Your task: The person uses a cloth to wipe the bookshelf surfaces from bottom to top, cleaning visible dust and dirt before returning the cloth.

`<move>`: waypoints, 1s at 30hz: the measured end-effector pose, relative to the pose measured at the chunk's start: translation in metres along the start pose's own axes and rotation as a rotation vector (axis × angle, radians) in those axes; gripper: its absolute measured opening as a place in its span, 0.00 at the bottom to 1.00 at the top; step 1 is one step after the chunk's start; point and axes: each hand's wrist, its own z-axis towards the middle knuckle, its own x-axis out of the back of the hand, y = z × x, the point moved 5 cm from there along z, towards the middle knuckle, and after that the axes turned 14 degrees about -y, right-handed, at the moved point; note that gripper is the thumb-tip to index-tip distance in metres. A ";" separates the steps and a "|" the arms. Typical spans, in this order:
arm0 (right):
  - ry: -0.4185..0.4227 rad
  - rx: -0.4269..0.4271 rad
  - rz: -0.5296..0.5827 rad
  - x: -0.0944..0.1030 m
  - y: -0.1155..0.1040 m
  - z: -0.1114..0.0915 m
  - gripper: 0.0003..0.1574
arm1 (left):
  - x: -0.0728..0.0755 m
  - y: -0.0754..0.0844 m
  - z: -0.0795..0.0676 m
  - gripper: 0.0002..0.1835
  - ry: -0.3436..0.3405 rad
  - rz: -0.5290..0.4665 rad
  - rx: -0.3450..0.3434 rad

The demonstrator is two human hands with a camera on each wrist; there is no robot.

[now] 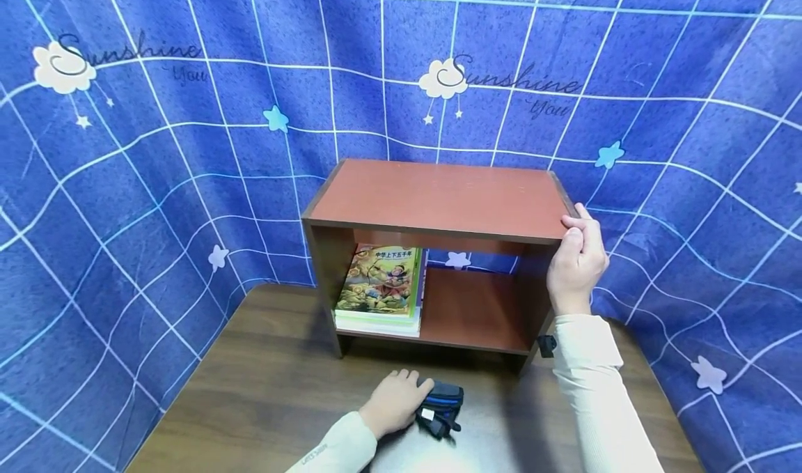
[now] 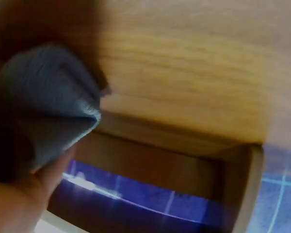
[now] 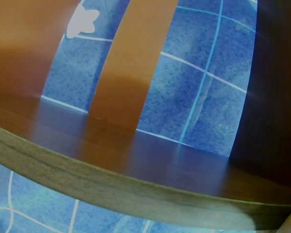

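My left hand (image 1: 393, 400) is low over the table in front of a small bookshelf (image 1: 438, 198), gripping a dark folded fabric bundle (image 1: 447, 391) with a blue stripe, a white tag and a black strap. Up close in the left wrist view, the grey cloth (image 2: 48, 92) fills the grasp, with part of the hand (image 2: 19, 204) below it. My right hand (image 1: 578, 267) holds the shelf's top right corner, thumb over the upper edge. Beneath that top, a stack of books (image 1: 383, 281) with an illustrated cover lies in the left half.
The brown wooden table (image 1: 250, 361) carries the shelf near its back edge. A blue curtain (image 1: 188, 145) with white lines hangs behind and at both sides. In the right wrist view, the shelf's side panel (image 3: 136, 179) and back rail (image 3: 133, 68) show.
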 end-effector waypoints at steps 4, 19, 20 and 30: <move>0.010 -0.010 -0.008 -0.001 0.002 -0.001 0.20 | 0.026 -0.012 -0.005 0.23 0.048 -0.120 -0.079; 0.056 0.015 0.014 0.001 0.002 -0.001 0.19 | 0.362 -0.167 -0.125 0.22 0.879 -0.536 -0.374; 0.058 0.014 0.013 0.002 0.002 -0.001 0.19 | 0.372 -0.190 -0.124 0.25 0.924 -0.518 -0.265; 0.099 0.019 0.011 -0.002 -0.001 -0.005 0.21 | 0.362 -0.338 -0.051 0.20 0.705 -0.314 0.397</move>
